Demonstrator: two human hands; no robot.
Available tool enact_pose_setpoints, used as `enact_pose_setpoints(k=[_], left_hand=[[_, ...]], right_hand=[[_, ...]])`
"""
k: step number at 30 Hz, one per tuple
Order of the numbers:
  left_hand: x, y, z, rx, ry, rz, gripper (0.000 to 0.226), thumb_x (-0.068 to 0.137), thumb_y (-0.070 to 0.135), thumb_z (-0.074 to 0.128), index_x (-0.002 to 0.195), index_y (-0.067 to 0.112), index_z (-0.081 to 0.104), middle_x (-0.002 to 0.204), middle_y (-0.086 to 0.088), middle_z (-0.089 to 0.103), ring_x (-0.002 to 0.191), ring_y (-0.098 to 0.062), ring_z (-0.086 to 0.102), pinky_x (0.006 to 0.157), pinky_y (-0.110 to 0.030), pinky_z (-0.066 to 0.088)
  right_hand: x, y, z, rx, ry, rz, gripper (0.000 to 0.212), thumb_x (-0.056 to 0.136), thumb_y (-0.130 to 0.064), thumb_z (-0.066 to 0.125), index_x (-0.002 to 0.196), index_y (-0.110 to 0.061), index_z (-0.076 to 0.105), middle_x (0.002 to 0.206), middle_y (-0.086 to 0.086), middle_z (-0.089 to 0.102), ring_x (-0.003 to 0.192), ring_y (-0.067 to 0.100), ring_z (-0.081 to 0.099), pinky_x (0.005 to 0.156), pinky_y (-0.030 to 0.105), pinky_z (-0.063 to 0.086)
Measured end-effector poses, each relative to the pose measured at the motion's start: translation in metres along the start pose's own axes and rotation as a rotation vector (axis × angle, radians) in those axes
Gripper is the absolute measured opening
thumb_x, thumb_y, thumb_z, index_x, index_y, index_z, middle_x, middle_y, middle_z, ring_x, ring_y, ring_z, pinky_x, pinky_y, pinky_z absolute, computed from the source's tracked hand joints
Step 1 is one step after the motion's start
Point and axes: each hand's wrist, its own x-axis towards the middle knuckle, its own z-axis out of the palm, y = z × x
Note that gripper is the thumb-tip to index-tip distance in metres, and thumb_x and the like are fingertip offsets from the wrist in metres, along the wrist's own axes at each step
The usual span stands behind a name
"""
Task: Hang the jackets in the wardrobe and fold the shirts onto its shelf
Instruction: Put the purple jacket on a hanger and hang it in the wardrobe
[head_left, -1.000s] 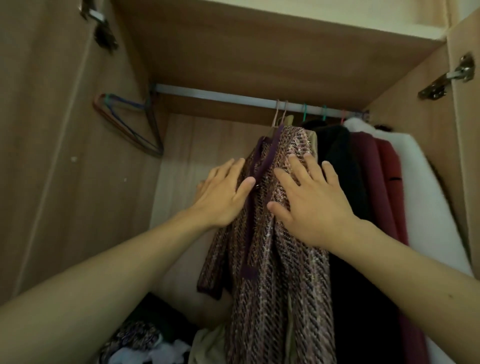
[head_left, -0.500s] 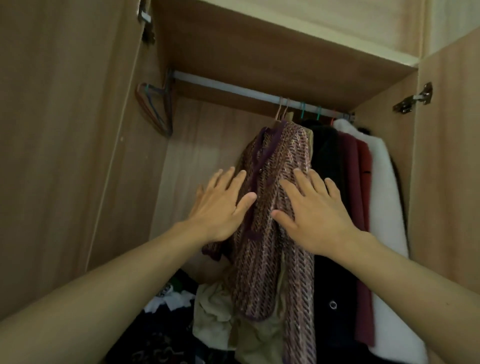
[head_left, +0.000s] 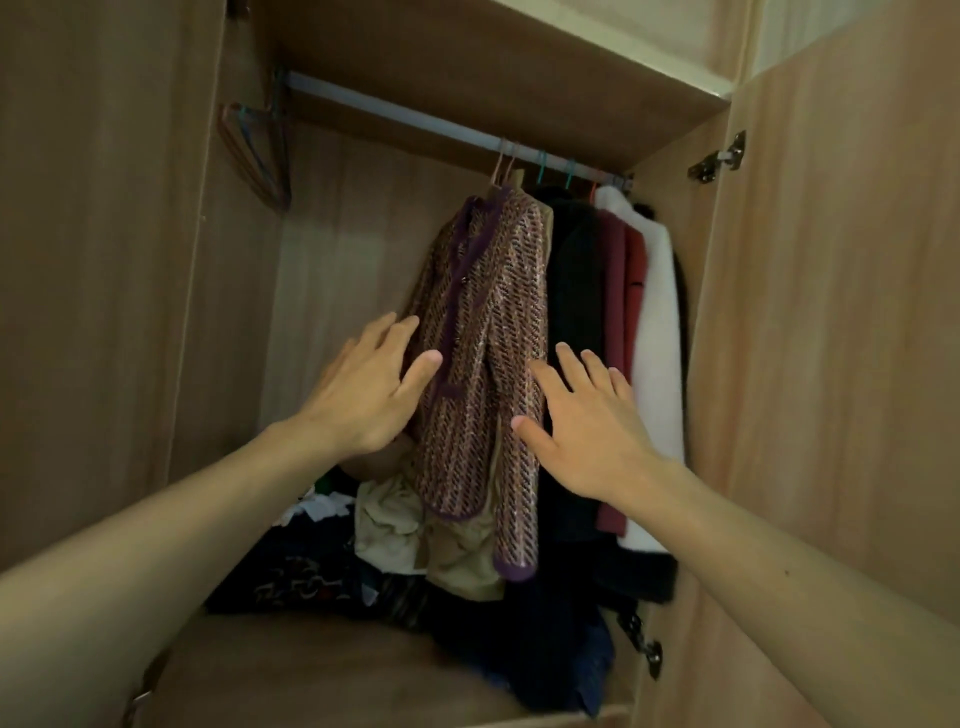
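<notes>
Jackets (head_left: 571, 291) bunched at right end of rail (head_left: 405, 117); spare hangers (head_left: 254, 150) at left end; clothes heap (head_left: 311, 571) on wardrobe floor (head_left: 311, 675) beneath; left hand (head_left: 363, 400), right hand (head_left: 587, 431) flank leftmost jacket (head_left: 493, 322).

No legible text, label, brand, number or sign on the woven jacket (head_left: 488, 332), the other hanging garments (head_left: 571, 291), the heap of clothes (head_left: 311, 571) or the wardrobe (head_left: 104, 260).
</notes>
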Motion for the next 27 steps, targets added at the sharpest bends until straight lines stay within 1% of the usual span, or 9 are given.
enact_pose_setpoints(k=[4,8,11,13,17,19,23,24,27], left_hand=[[-0.018,0.021,-0.011,0.051,0.006,0.001,0.091,0.086,0.078,0.005,0.155,0.022,0.019,0.162,-0.007,0.02,0.149,-0.027,0.019,0.119,-0.045,0.019],[-0.047,0.055,-0.011,0.084,-0.012,-0.035,0.093,0.084,0.08,0.005,0.154,0.022,0.024,0.16,-0.007,0.025,0.146,-0.029,0.024,0.116,-0.05,0.026],[-0.076,0.089,-0.004,0.122,-0.063,-0.049,0.094,0.084,0.082,0.002,0.152,0.023,0.026,0.159,-0.005,0.029,0.144,-0.029,0.028,0.113,-0.054,0.031],[-0.099,0.112,0.001,0.143,-0.099,-0.05,0.09,0.086,0.081,0.003,0.152,0.024,0.026,0.158,-0.004,0.029,0.143,-0.029,0.029,0.111,-0.055,0.033],[-0.154,0.158,0.008,0.161,-0.145,-0.068,0.068,0.097,0.067,0.019,0.152,0.027,0.025,0.159,0.001,0.026,0.144,-0.026,0.026,0.111,-0.051,0.033],[-0.18,0.181,0.011,0.164,-0.18,-0.096,0.067,0.097,0.066,0.02,0.152,0.027,0.026,0.159,0.001,0.026,0.144,-0.026,0.026,0.111,-0.051,0.033],[-0.214,0.215,0.01,0.149,-0.271,-0.147,0.077,0.092,0.074,0.014,0.152,0.027,0.026,0.16,0.001,0.024,0.145,-0.027,0.024,0.112,-0.054,0.031],[-0.221,0.222,0.01,0.134,-0.268,-0.145,0.077,0.092,0.074,0.015,0.152,0.026,0.027,0.16,0.001,0.025,0.146,-0.027,0.024,0.113,-0.054,0.03],[-0.234,0.238,0.009,0.086,-0.251,-0.103,0.066,0.097,0.065,0.023,0.15,0.025,0.03,0.158,-0.001,0.029,0.144,-0.027,0.027,0.112,-0.053,0.032]], right_hand=[[-0.034,0.02,-0.009,0.03,-0.017,0.02,0.07,0.096,-0.058,0.034,0.154,-0.024,0.014,0.162,0.012,0.007,0.148,0.034,0.006,0.119,0.05,0.012],[-0.079,0.047,-0.018,0.07,-0.048,0.039,0.069,0.097,-0.058,0.034,0.153,-0.024,0.014,0.162,0.011,0.006,0.148,0.033,0.005,0.118,0.047,0.011],[-0.114,0.066,-0.026,0.125,-0.057,0.038,0.069,0.097,-0.058,0.035,0.153,-0.025,0.013,0.163,0.01,0.005,0.149,0.032,0.004,0.119,0.046,0.013],[-0.137,0.075,-0.031,0.181,-0.057,0.035,0.068,0.097,-0.057,0.036,0.153,-0.026,0.012,0.163,0.008,0.005,0.149,0.031,0.003,0.12,0.046,0.013],[-0.183,0.088,-0.036,0.27,-0.076,0.01,0.069,0.097,-0.057,0.035,0.154,-0.026,0.011,0.163,0.007,0.004,0.149,0.029,0.002,0.121,0.046,0.013],[-0.208,0.092,-0.035,0.292,-0.105,0.012,0.07,0.097,-0.058,0.034,0.154,-0.026,0.01,0.163,0.007,0.004,0.149,0.028,0.003,0.12,0.047,0.014],[-0.256,0.099,-0.04,0.271,-0.177,0.046,0.069,0.097,-0.058,0.034,0.154,-0.025,0.012,0.163,0.007,0.006,0.149,0.03,0.006,0.12,0.046,0.015],[-0.266,0.101,-0.044,0.277,-0.184,0.059,0.069,0.097,-0.057,0.035,0.154,-0.025,0.013,0.163,0.007,0.007,0.149,0.03,0.006,0.119,0.046,0.015],[-0.292,0.107,-0.061,0.277,-0.187,0.086,0.067,0.097,-0.054,0.039,0.152,-0.024,0.017,0.161,0.009,0.012,0.148,0.03,0.011,0.119,0.047,0.019]])
